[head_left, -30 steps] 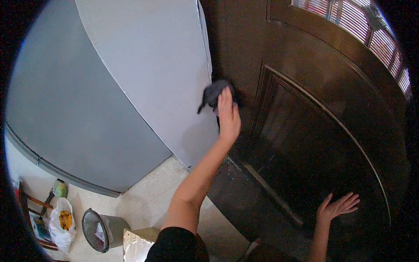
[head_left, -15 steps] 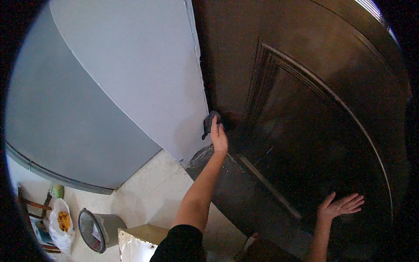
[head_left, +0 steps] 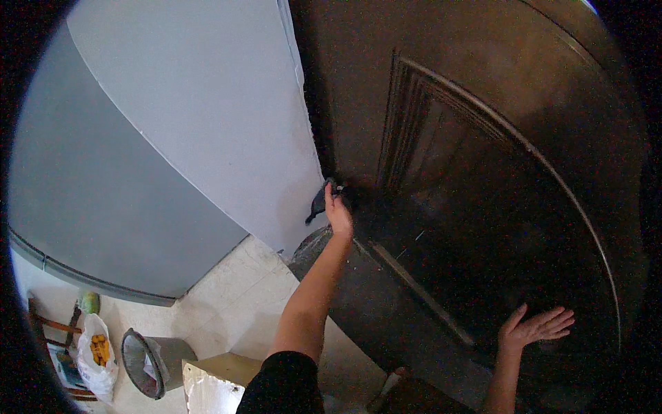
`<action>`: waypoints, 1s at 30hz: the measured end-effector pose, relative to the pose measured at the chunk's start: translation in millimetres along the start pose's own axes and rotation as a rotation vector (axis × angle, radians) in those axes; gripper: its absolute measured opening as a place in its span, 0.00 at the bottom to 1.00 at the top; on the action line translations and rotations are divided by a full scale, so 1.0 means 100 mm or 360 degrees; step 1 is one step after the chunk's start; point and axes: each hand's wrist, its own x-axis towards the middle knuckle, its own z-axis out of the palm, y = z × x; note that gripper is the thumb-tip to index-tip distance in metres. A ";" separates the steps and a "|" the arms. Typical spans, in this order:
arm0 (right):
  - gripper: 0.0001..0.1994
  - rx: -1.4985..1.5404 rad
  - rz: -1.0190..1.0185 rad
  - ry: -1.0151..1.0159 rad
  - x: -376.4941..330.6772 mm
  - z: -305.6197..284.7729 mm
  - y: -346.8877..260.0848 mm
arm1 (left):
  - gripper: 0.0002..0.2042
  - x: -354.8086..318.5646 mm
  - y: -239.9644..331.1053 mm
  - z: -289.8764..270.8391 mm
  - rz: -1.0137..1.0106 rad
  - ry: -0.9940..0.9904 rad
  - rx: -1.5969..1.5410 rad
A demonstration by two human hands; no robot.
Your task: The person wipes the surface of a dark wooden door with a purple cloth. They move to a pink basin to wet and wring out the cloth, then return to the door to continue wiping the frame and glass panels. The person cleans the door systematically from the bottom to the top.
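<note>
A dark cloth (head_left: 319,203) is bunched under the fingers of my left hand (head_left: 338,214). That hand presses it into the corner where the white wall (head_left: 227,117) meets the brown door (head_left: 352,90), low down near the floor. Part of the cloth hangs out to the left of my fingers against the wall. Lower right, my right hand (head_left: 534,327) is held with its fingers stretched out and thumb apart, in front of the dark door panel (head_left: 476,228). Whether it touches the panel I cannot tell.
Lower left stand a grey bin (head_left: 169,366) with a liner and a cardboard box (head_left: 214,386). Beside them, a white plastic bag (head_left: 89,352) holds yellowish things near a wooden rack (head_left: 55,322). A grey panel (head_left: 117,186) covers the left wall above the pale floor tiles (head_left: 241,283).
My left hand and the cloth have shifted slightly along the wall-and-door corner, and the fingers have turned a little. The view has moved slightly. My right hand stays nearly where it was.
</note>
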 end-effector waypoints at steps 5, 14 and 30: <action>0.36 -0.0008 0.0029 0.0018 0.00 0.00 0.04 | 0.28 -0.13 -0.22 -0.03 -0.0249 -0.0267 0.0007; 0.35 -0.0010 0.0050 0.0011 -0.04 0.05 0.07 | 0.25 -0.60 -1.90 -0.01 -0.1041 -0.0379 -0.0050; 0.33 0.0172 0.0136 0.0013 0.05 0.03 0.05 | 0.33 -0.71 -0.12 0.15 0.0346 -0.0272 0.0407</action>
